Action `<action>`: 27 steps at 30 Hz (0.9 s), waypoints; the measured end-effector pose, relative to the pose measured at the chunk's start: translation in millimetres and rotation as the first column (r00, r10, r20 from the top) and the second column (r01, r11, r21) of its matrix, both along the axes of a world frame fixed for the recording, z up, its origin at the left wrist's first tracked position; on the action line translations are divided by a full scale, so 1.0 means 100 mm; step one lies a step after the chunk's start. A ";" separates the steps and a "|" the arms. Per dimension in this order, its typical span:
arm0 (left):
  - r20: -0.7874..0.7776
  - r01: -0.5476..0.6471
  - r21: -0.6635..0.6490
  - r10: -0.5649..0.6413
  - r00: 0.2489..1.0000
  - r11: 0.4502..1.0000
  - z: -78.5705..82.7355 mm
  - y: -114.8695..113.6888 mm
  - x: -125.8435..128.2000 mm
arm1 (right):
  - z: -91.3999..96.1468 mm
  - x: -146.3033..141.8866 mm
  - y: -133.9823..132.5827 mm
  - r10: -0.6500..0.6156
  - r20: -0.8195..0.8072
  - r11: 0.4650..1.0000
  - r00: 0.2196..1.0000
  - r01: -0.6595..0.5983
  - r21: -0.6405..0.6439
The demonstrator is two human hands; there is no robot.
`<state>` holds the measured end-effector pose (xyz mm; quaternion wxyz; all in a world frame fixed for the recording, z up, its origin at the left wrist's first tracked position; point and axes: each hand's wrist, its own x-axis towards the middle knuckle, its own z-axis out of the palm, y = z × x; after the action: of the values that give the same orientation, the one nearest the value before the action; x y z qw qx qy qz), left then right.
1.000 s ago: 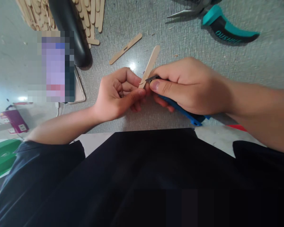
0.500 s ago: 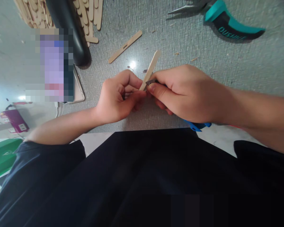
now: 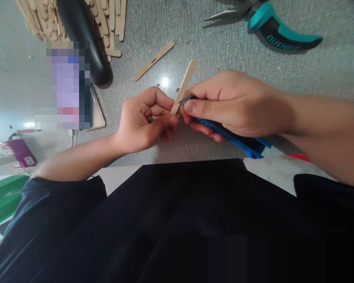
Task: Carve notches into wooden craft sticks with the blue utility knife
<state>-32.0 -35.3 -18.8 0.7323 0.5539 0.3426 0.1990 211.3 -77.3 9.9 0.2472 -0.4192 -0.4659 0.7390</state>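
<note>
Between thumb and fingers, my left hand (image 3: 149, 120) pinches the lower end of a wooden craft stick (image 3: 185, 84), which slants up to the right. My right hand (image 3: 233, 104) is wrapped round a blue utility knife (image 3: 234, 137). Its short grey blade pokes out past my right thumb and meets the stick's edge, or lies very near it. Fingers cover part of the knife's body. Above the hands, another craft stick (image 3: 162, 53) with a small slot at its middle lies on the grey textured table (image 3: 153, 23).
Teal and black pliers (image 3: 292, 33) lie at the upper right. Upper left are a pile of craft sticks (image 3: 116, 19), a long black object (image 3: 90, 47) and a blurred-out phone-like device (image 3: 67, 86) with a cable. Small wood shavings dot the table.
My right hand has tilted and risen slightly, so more of the knife's blue handle shows. The craft stick and my left hand have shifted slightly left in view.
</note>
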 end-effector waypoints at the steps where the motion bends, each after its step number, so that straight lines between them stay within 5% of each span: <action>1: 0.010 0.005 0.003 -0.005 1.000 1.000 -0.01 0.01 0.00 | -0.01 0.00 0.00 -0.002 0.002 1.000 1.000 0.002 0.008; 5: 0.030 -0.020 0.039 0.019 0.999 0.999 0.01 0.01 0.00 | 0.01 -0.01 -0.02 -0.058 0.179 0.980 0.982 0.022 0.197; 12: -0.062 -0.105 0.123 0.113 0.992 0.987 0.04 -0.05 -0.01 | 0.17 0.02 -0.13 -0.223 0.509 0.898 0.832 -0.028 0.439; 20: -0.166 0.042 0.507 0.049 0.985 0.861 0.01 -0.02 -0.13 | 0.16 0.16 -0.23 -0.278 0.612 0.803 0.741 -0.170 0.571; 22: -0.177 0.088 0.611 0.028 0.984 0.786 0.04 -0.02 -0.15 | 0.11 0.19 -0.18 -0.272 0.602 0.794 0.751 -0.179 0.581; 24: -0.239 0.181 0.734 0.000 0.971 0.655 0.06 -0.03 -0.18 | 0.11 0.22 -0.13 -0.283 0.581 0.788 0.763 -0.160 0.594; 27: -0.358 0.338 0.878 -0.004 0.934 0.340 0.10 -0.08 -0.22 | 0.18 0.26 -0.09 -0.372 0.566 0.790 0.736 -0.068 0.609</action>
<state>-53.8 -43.1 -9.2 0.2472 0.9251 0.2130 0.1941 237.3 -86.7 27.6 0.2473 -0.5920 -0.6905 0.3340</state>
